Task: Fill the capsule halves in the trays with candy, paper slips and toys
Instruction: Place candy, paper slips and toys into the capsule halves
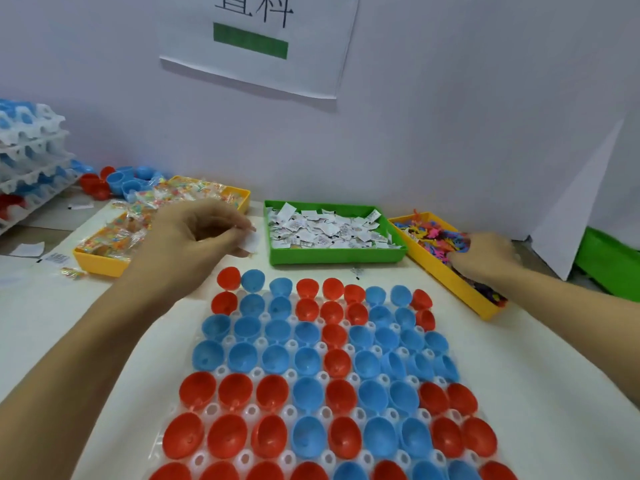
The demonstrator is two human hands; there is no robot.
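Note:
A clear tray [221, 370] in front of me holds rows of red and blue capsule halves [308, 394], open side up. My left hand [197, 230] hovers between the yellow candy bin [100, 263] and the green bin of paper slips [332, 256], pinching a white paper slip [252, 241] between thumb and fingers. My right hand [485, 256] reaches into the yellow bin of small coloured toys [450, 275], fingers curled down among the toys [436, 235]; what it holds is hidden.
Stacked white trays with capsule halves [31, 157] stand at the far left, with loose red and blue halves [117, 181] beside them. A wall with a paper sign [256, 43] is close behind the bins. A green box [609, 261] sits at the far right.

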